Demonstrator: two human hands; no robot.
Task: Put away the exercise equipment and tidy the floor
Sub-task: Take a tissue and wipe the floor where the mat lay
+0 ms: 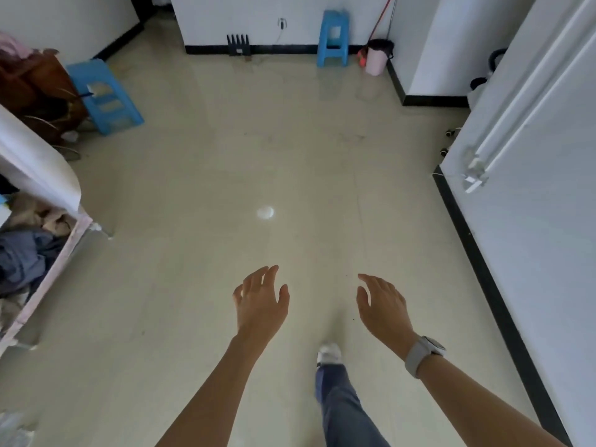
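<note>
Both hands, left hand (261, 298) and right hand (382, 306), hang relaxed and empty above the floor (200, 162), seemingly mid-stride, with no exercise equipment clearly visible, unless the dark kettlebell-like shape (496, 64) far right counts.

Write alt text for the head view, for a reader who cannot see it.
A person's left hand and right hand reach forward, open and empty, over a pale tiled floor. Two blue stools and a pink bin stand near the far walls; clothes are piled at left.
</note>
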